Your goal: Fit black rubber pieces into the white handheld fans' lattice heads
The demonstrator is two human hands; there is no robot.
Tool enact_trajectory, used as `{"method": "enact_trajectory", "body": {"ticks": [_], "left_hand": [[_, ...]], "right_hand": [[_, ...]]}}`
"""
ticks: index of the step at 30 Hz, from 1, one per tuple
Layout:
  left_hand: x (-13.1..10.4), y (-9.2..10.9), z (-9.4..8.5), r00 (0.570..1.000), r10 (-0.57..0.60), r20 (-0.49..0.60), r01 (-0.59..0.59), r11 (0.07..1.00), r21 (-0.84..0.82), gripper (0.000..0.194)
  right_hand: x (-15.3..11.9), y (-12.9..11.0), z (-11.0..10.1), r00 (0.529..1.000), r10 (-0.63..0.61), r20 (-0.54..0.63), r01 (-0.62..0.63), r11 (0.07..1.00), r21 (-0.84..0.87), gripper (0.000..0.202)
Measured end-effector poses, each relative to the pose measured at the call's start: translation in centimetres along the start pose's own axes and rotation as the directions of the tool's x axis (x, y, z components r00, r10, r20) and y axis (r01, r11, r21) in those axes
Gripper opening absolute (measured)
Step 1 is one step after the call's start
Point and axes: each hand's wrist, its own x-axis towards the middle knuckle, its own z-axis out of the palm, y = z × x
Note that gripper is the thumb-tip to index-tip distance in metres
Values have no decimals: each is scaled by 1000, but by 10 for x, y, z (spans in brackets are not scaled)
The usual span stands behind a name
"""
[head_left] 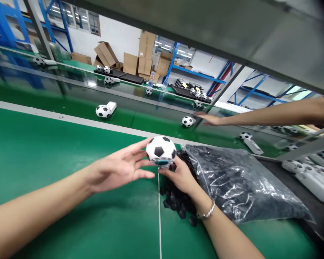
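Note:
A black-and-white football-patterned ball piece (161,149) is held up over the green table (70,162), with a teal patch on its underside. My right hand (180,175), with a chain bracelet at the wrist, grips it from below and the right. Beside its left side, my left hand (121,165) has its fingers spread, the fingertips close to the ball; whether they touch is unclear. Small black pieces (175,201) lie in a pile under my right hand, spilling from a clear plastic bag (232,183) full of them.
Across the table a green conveyor (140,122) carries football pieces, some with white handles (111,107). Another person's hand (213,119) reaches over it from the right, near a football piece (188,121). At right stands a black tray (283,180) with several football units.

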Motion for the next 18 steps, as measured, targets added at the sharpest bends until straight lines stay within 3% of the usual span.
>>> {"method": "enact_trajectory", "body": {"ticks": [3,7,11,13,16,18], "left_hand": [[-9,5,16,994,-47,96,41,998,56,96],[-17,11,30,972,-55,230,38,996,77,87],[-25,14,35,955,-93,280,72,994,85,76],[-29,13,32,943,-75,325,58,996,62,75],[-30,7,23,921,-79,380,63,997,54,70],[-24,-5,13,894,-193,405,172,981,87,71]], "right_hand": [[-3,-4,7,989,96,108,-126,942,312,36],[-13,-12,16,952,153,264,-289,731,618,42],[-20,-18,16,855,149,496,-500,491,714,59],[-23,-18,13,813,164,559,-572,406,713,65],[-25,-17,7,824,135,550,-559,351,751,65],[-26,-19,3,862,114,494,-500,353,791,60]]}}
